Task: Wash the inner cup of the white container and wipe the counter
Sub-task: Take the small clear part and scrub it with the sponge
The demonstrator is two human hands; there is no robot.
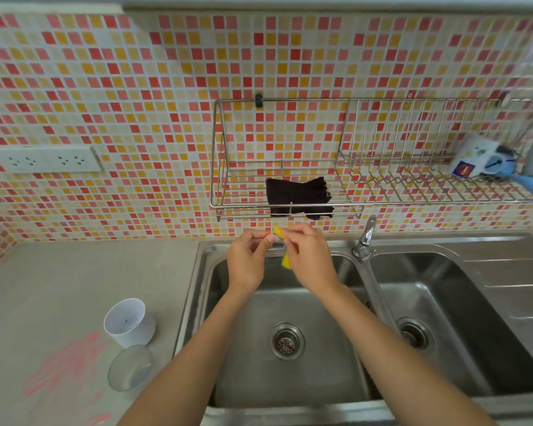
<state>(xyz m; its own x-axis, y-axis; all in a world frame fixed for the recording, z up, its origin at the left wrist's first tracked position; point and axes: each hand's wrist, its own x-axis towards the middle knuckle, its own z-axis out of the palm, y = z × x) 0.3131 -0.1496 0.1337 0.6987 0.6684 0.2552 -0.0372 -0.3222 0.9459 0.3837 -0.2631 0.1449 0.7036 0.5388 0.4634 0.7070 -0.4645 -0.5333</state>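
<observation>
Over the left sink basin (293,381), my left hand (246,261) and right hand (310,261) both pinch a yellow sponge (286,262) with curled fingers (299,232). The white inner cup (130,322) stands upright on the worktop (59,287) left of the sink, just beside a clear cup (130,368) and pink smears (65,364).

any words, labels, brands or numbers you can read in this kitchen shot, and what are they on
No text can be read anywhere in this view.
White package on the wire rack: a blue patch with a red and white mark, plus small printed spots, all too blurred to read.
Power sockets on the tiled wall: no print shows.
</observation>
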